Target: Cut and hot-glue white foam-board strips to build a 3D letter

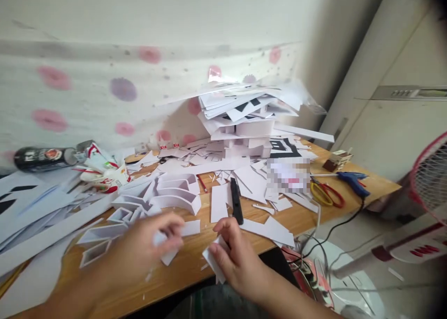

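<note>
My right hand [237, 256] grips a small white board piece [213, 262] between thumb and curled fingers, just over the table's front edge. To its left, my left hand [153, 242] is blurred by motion. Its thumb and fingers are curved with a gap between them, and nothing firmly held shows there. White board scraps [191, 227] lie on the table behind and under it. Beyond the left hand stand white hollow shapes [176, 193] built from upright board strips. A black utility knife [236, 201] lies behind the right hand, beside a white rectangle [219, 202].
A tall stack of white boards [244, 109] rises at the back. Scissors [326, 193] and a blue glue gun [352, 181] lie on the right, with cables below. A black can [44, 158] lies at the back left. A racket-like mesh [433, 174] stands at the far right.
</note>
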A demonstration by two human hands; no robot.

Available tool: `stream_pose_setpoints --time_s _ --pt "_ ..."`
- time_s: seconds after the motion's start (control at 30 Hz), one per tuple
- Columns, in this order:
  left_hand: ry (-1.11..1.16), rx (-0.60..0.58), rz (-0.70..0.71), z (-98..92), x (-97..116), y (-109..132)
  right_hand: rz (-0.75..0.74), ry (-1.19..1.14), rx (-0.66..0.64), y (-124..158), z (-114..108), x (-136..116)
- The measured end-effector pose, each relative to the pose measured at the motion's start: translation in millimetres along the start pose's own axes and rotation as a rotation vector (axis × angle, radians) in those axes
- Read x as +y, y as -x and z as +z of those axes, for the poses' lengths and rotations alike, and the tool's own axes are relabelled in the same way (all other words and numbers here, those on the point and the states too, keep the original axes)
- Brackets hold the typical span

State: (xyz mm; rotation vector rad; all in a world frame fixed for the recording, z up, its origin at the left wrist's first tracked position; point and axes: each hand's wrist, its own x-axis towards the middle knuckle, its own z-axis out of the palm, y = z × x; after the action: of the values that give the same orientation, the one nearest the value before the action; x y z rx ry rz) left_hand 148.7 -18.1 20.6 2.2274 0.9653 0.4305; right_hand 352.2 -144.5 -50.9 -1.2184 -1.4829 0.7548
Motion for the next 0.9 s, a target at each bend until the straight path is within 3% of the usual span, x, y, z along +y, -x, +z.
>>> stream_pose_setpoints --time_s 0.03,0.1,0.2,0.27,0.3,0.37,0.43,0.53,0.6,0.73,0.9 --pt "0.069 -0.112 0.001 22.0 12.8 6.4 -0.033 0.021 -0.017 -1.0 0.8 -3.5" --pt "0.192 -0.210 -0.011 60.8 32.7 14.8 -0.072 0.049 -0.054 1.1 1.4 -9.9" --pt "0.424 -0.157 -0.065 96.6 44.8 17.5 -0.109 0.107 -0.072 9.9 -12.9 -12.0" --pt "0.522 -0.122 -0.110 104.9 42.2 18.0 -0.113 0.259 0.041 14.6 -45.1 -4.1" --pt "0.547 -0.098 -0.130 105.7 38.6 19.3 -0.098 0.371 0.126 16.0 -70.2 2.9" --pt "0.560 -0.040 -0.156 104.0 28.1 24.6 0.156 0.685 0.522 18.0 -135.8 21.1" --pt "0.533 0.011 -0.162 101.7 15.6 33.4 0.332 0.799 0.749 21.2 -211.1 41.6" --pt "0.495 0.027 -0.164 102.7 -1.5 48.4 0.555 0.895 0.867 30.7 -305.9 71.3" --pt "0.494 0.026 -0.175 105.7 -9.3 56.2 0.674 0.927 0.899 38.0 -343.4 89.3" --pt "0.505 0.076 -0.191 109.5 -15.1 62.1 0.812 0.896 0.923 44.1 -371.6 117.1" --pt "0.477 0.167 -0.149 107.9 -17.8 61.6 0.702 0.750 1.006 44.8 -381.5 124.2"
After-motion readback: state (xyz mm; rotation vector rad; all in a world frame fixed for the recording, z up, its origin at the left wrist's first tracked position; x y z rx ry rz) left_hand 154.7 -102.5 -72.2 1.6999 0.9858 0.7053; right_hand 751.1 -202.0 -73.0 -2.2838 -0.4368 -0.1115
